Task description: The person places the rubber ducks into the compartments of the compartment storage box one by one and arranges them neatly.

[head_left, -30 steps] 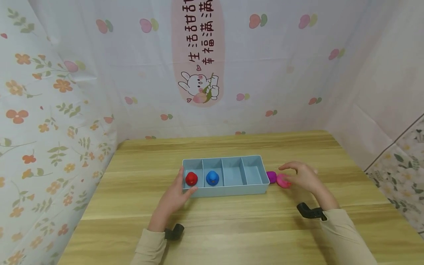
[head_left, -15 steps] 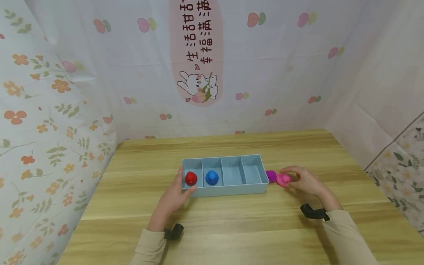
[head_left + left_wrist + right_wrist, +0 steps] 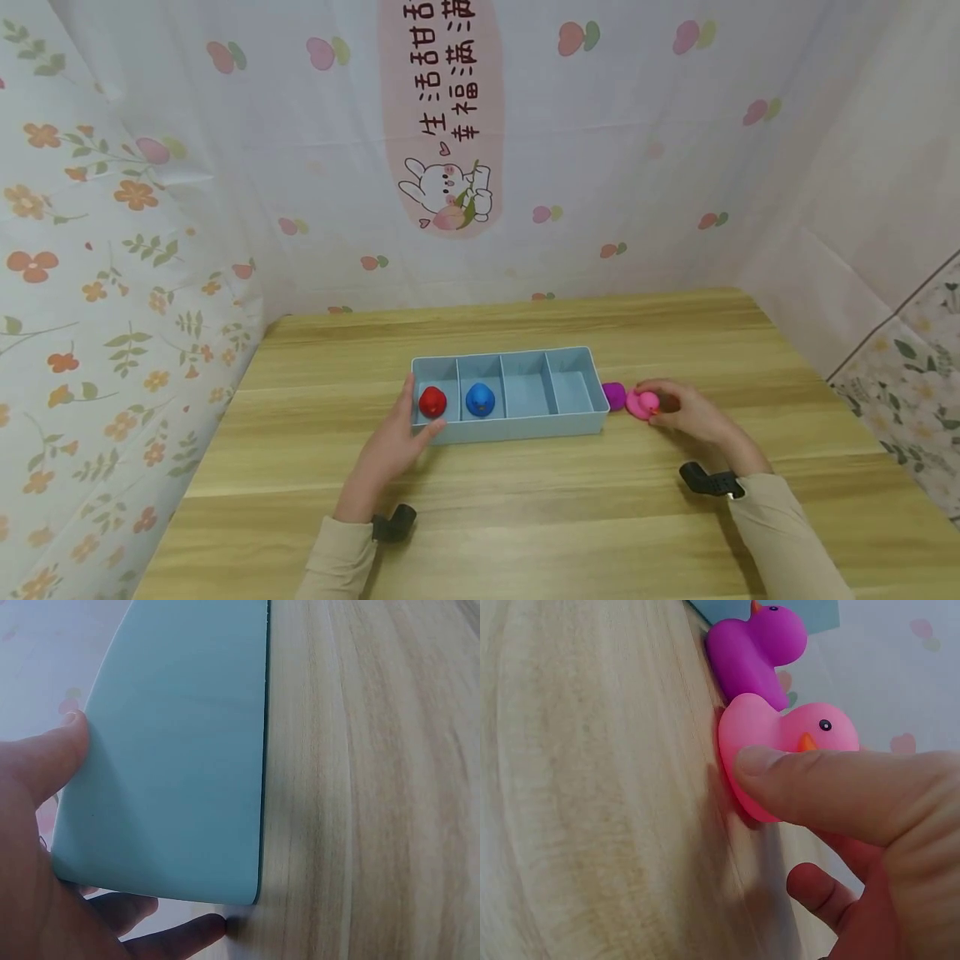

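Note:
A light blue divided box (image 3: 517, 429) with a row of compartments lies on the table. My left hand (image 3: 393, 442) grips its left end, thumb over the near rim and fingers along the end wall. In the left wrist view the thumb rests at the edge of the box wall (image 3: 172, 765). A red rubber duck (image 3: 432, 402) sits in the leftmost compartment, a blue one (image 3: 480, 401) in the compartment beside it. Right of the box, my right hand (image 3: 693, 412) pinches a pink rubber duck (image 3: 750, 727), its thumb against the body.
A purple rubber duck (image 3: 746, 656) stands between the box's right end and the pink duck. The two right compartments (image 3: 528, 387) hold nothing. Patterned cloth (image 3: 615, 150) hangs behind the wooden table (image 3: 510, 517) and along both sides.
My right hand has come down from above the pink duck, and its thumb and fingers have closed around it. The left hand has stayed on the box.

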### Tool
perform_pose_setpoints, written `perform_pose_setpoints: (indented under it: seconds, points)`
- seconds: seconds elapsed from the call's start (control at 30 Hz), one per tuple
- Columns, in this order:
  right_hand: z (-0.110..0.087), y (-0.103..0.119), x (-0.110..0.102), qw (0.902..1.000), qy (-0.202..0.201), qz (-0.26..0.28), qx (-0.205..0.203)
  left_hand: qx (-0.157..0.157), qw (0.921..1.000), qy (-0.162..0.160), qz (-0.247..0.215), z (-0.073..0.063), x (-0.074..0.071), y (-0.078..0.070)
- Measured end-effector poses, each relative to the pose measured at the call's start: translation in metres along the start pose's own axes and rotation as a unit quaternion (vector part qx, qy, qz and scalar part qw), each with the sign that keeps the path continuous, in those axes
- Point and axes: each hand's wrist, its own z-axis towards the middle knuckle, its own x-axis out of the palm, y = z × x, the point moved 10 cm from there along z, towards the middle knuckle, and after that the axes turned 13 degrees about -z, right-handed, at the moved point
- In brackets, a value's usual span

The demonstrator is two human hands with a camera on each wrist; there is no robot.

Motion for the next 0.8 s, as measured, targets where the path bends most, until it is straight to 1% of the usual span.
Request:
perform_pose_setpoints:
  seconds: [0.17,0.47,0.63,0.7,0.8]
  points:
    - [0.002,0.002,-0.003,1.0000,-0.008,0.001,0.005,0.012,0.9999,-0.006,-0.004,0.001,-0.001,-0.001]
    - [-0.001,0.005,-0.009,0.9994,-0.032,-0.006,0.012,0.011,0.9999,-0.002,-0.006,0.000,-0.002,-0.001]
    - [-0.001,0.010,-0.019,0.9983,-0.054,-0.016,0.018,0.010,0.9999,-0.001,-0.006,0.000,-0.001,-0.001]
    - [0.000,0.014,-0.025,0.9973,-0.068,-0.022,0.013,0.009,1.0000,-0.001,-0.004,0.000,-0.001,-0.001]
    - [0.000,0.019,-0.031,0.9965,-0.077,-0.029,0.014,0.008,1.0000,-0.002,-0.002,0.000,-0.002,-0.002]
